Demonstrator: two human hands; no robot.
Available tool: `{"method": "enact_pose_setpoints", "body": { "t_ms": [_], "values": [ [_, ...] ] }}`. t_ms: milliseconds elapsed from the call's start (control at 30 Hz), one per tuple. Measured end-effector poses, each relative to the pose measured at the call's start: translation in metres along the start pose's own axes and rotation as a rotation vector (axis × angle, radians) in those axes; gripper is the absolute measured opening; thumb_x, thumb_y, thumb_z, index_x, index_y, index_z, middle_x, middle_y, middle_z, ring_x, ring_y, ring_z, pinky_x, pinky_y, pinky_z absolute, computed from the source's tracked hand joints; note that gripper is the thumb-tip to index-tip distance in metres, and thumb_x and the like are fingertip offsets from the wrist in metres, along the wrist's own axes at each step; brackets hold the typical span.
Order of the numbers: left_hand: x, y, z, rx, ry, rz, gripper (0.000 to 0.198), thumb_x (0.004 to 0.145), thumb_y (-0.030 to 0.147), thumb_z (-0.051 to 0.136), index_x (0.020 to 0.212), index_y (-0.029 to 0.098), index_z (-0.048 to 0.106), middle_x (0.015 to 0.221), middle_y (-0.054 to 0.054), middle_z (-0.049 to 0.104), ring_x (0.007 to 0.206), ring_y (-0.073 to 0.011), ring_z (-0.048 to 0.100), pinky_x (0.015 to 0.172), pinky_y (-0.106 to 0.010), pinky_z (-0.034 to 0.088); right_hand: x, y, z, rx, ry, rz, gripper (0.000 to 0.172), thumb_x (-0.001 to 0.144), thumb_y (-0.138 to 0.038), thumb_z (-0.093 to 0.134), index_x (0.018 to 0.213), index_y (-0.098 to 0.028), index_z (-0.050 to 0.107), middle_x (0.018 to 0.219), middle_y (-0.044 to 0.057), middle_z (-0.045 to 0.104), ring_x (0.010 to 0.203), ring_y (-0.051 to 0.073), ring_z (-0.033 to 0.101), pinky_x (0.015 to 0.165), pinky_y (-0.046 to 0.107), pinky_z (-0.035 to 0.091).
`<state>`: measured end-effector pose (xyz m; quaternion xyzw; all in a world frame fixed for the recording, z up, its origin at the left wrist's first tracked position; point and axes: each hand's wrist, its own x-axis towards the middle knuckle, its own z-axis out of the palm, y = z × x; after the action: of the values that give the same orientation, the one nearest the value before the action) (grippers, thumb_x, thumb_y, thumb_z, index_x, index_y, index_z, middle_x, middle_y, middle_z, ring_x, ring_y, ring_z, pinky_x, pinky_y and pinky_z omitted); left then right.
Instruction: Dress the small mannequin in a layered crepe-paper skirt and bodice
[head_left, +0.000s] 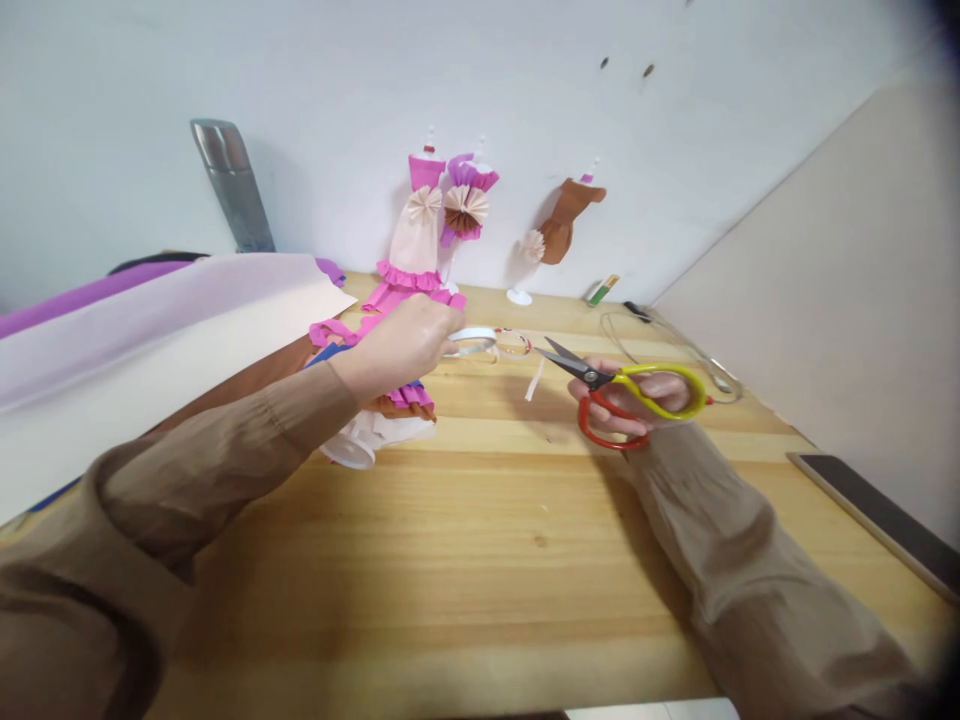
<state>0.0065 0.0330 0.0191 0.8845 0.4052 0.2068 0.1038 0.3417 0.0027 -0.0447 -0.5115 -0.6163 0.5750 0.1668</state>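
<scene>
My left hand [405,338] is closed, with the edge of a white roll of tape [474,337] between its fingertips, above the table's far half. In my right hand [616,421] is a pair of scissors [596,378] with one yellow and one red handle. The dark blades stand slightly apart and point left, towards the tape. Near their tips is a small pale strip [535,381]. Just past the roll is a thin ring with red marks [514,342]. Pink ruffled paper [411,396] and a white ring-shaped piece [354,450] lie under and beside my left forearm.
Small dress forms in pink paper [415,232], purple paper [471,176] and brown paper [568,222] stand by the wall. Large paper sheets [150,340] cover the left side, with a grey flask [236,190] behind. A phone [877,510] and a cable [697,345] lie right.
</scene>
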Motion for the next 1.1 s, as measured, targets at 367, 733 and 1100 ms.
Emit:
{"method": "enact_pose_setpoints", "body": {
  "t_ms": [367, 733, 1100],
  "values": [
    [-0.009, 0.014, 0.005, -0.213, -0.526, 0.063, 0.029, 0.078, 0.009, 0.054, 0.101, 0.015, 0.071, 0.056, 0.001, 0.059, 0.043, -0.0113, 0.049, 0.045, -0.024, 0.034, 0.012, 0.013, 0.0, 0.176, -0.171, -0.21, 0.056, 0.067, -0.072, 0.044, 0.101, -0.027, 0.04, 0.075, -0.005, 0.054, 0.031, 0.003, 0.028, 0.04, 0.021, 0.025],
    [-0.006, 0.038, 0.019, -0.9, -0.431, -0.4, 0.012, 0.076, 0.025, 0.073, 0.08, 0.016, 0.066, 0.049, 0.006, 0.047, 0.036, -0.0041, 0.034, 0.036, -0.017, 0.025, 0.019, 0.009, 0.019, 0.313, -0.306, -0.28, 0.053, 0.068, -0.064, 0.055, 0.102, -0.026, 0.041, 0.077, -0.003, 0.059, 0.033, 0.003, 0.033, 0.037, 0.021, 0.028],
    [0.0, 0.02, -0.013, -0.925, -0.117, -0.511, 0.039, 0.092, 0.018, 0.046, 0.053, 0.015, 0.048, 0.043, 0.003, 0.046, 0.035, -0.0036, 0.038, 0.036, -0.018, 0.023, -0.007, -0.031, 0.058, 0.121, -0.443, -0.147, 0.044, 0.069, -0.046, 0.076, 0.097, -0.015, 0.06, 0.081, 0.005, 0.066, 0.052, 0.008, 0.051, 0.047, 0.021, 0.035]
  ]
}}
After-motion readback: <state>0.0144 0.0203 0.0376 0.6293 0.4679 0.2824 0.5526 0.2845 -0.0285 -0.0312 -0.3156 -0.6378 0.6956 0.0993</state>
